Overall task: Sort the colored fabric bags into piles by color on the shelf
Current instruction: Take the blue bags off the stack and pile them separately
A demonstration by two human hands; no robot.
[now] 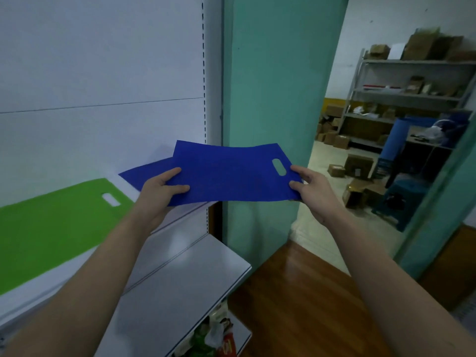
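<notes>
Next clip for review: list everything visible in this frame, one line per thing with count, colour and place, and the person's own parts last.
blue bag in hand: one, blue, held above the right end of the upper shelf
second blue bag: one, blue, behind and left of the held one, mostly hidden
green bag: at least one, green, flat on the upper shelf at left
upper shelf: one, white, at left
lower shelf: one, white, below it
packaged goods: several, red, green and white, under the lower shelf
wall: teal, centre
storage rack: one, grey, holding cardboard boxes, back room at right
floor boxes: several, brown, back room
left hand: pinches the held bag's left edge
right hand: pinches its right edge by the handle slot
</notes>
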